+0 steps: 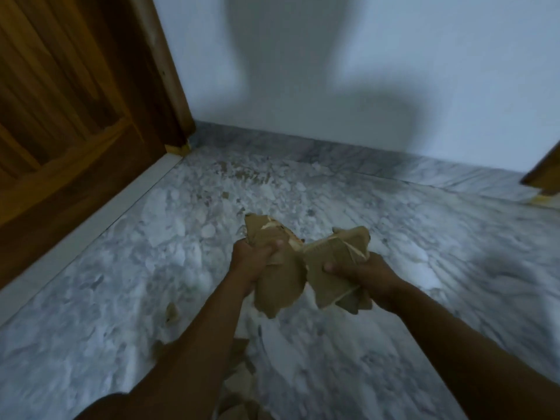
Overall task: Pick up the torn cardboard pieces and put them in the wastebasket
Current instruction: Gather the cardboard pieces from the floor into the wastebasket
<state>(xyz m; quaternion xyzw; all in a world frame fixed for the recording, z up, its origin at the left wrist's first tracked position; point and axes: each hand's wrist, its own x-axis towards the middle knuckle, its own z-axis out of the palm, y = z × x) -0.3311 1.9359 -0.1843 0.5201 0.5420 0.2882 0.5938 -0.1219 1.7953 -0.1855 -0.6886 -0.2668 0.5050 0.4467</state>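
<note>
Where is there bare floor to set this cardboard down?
Bare marble floor lies right of the right hand, up to the skirting, and between the wooden door and the left hand, save one small scrap. Crowded nearest the person: more torn cardboard pieces.

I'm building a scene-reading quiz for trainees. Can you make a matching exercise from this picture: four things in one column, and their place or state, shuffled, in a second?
Column one:
1. left hand
2. right hand
3. wooden door
4. loose cardboard pieces

Column two:
A. lie on the marble floor, low in view near the forearms
B. grips the right cardboard bundle
C. stands at the far left
D. grips the left cardboard bundle

Pairs: 1-D, 2-B, 3-C, 4-A.
</note>
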